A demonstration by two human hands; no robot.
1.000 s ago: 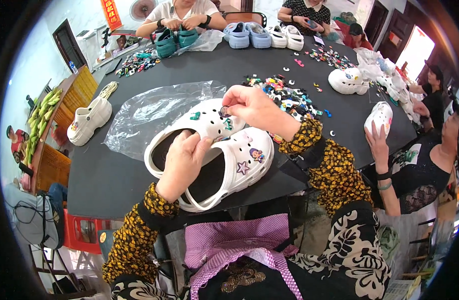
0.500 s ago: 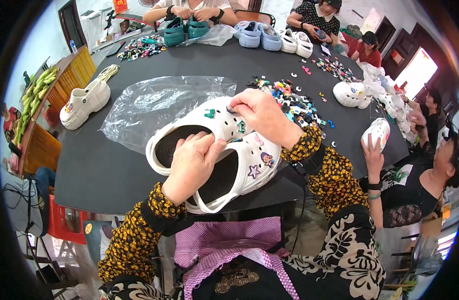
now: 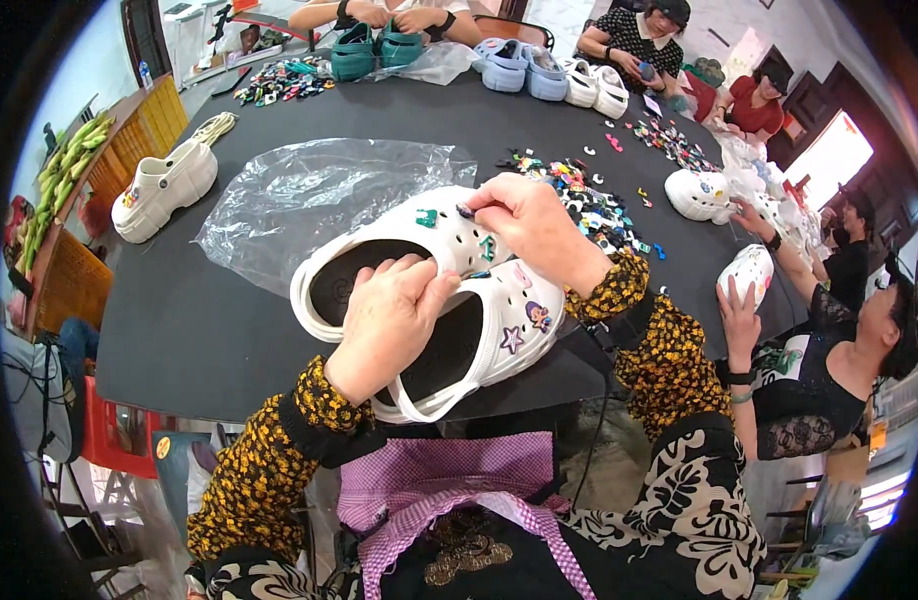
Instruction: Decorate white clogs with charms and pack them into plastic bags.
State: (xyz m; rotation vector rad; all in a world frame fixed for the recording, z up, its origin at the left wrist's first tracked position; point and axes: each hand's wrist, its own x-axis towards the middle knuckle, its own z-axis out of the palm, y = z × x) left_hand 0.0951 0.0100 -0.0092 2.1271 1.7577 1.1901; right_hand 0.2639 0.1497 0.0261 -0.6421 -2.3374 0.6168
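In front of me lie two white clogs side by side on the black table. The far clog (image 3: 364,238) carries green charms on its holed upper; the near clog (image 3: 539,290) has a purple star and a small figure charm. My left hand (image 3: 391,318) grips the far clog, its fingers hooked into the foot opening and the thumb at the inner edge. At that clog's toe, my right hand (image 3: 539,228) pinches a small dark charm (image 3: 466,210) against a hole. The pinching fingers hide most of this charm.
A clear plastic bag (image 3: 309,205) lies behind the clogs. Loose charms (image 3: 594,205) are heaped to the right. A single white clog (image 3: 167,190) stands at the left. Beyond are green clogs (image 3: 374,50) and blue clogs (image 3: 519,68). Co-workers sit around the table; one at right holds a white clog (image 3: 747,275).
My hands stay in nearly the same place on the far clog. The co-worker at right now stretches an arm toward the white clog farther along the table. The view has shifted slightly.
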